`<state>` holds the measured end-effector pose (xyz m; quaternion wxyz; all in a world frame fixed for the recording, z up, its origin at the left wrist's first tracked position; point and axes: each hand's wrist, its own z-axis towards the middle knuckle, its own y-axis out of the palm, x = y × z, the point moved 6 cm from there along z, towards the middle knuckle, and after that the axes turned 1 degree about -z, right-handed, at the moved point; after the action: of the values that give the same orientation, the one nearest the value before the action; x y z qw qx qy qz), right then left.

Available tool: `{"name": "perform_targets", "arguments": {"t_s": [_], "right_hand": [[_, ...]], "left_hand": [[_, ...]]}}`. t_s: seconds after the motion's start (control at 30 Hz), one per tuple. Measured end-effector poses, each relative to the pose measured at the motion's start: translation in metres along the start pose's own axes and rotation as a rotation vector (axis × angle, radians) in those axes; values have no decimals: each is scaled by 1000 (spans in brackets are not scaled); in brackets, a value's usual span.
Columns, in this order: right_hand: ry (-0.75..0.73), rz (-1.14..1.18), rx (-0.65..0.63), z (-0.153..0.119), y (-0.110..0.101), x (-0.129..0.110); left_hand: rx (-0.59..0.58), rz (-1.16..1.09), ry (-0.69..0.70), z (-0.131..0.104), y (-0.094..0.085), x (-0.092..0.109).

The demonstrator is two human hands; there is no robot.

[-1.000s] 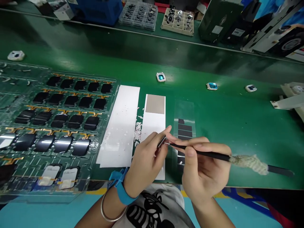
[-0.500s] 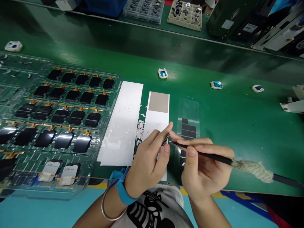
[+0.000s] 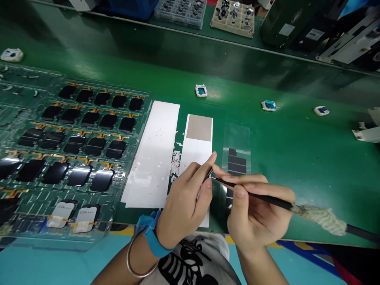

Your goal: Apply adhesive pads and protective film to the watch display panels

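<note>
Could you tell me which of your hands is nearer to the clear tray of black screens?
Left. The left hand is just right of the tray; the right hand, holding tweezers, is farther right.

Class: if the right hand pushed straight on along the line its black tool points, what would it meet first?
Probably the small part pinched in the left hand; the right hand aims the tool tip right at it, though depth is unclear.

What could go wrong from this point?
The left hand pinches a small part by fingertips only, above the table edge; it may drop off the bench. The tweezers in the right hand meet it at their fine tip, so a slip might scratch it.
</note>
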<state>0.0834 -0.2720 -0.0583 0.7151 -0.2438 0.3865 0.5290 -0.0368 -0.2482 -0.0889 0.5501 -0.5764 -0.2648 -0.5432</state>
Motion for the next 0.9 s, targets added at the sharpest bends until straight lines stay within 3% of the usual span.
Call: {"name": "perform_targets", "arguments": {"t_s": [0.6,0.9], "right_hand": [[-34,-37,-29,-1,0,0],[-23,-19,22,1,-3,1]], "left_hand": [[-18,-30,-5,-1,0,0],[23,120,27,3,-1,-1]]}}
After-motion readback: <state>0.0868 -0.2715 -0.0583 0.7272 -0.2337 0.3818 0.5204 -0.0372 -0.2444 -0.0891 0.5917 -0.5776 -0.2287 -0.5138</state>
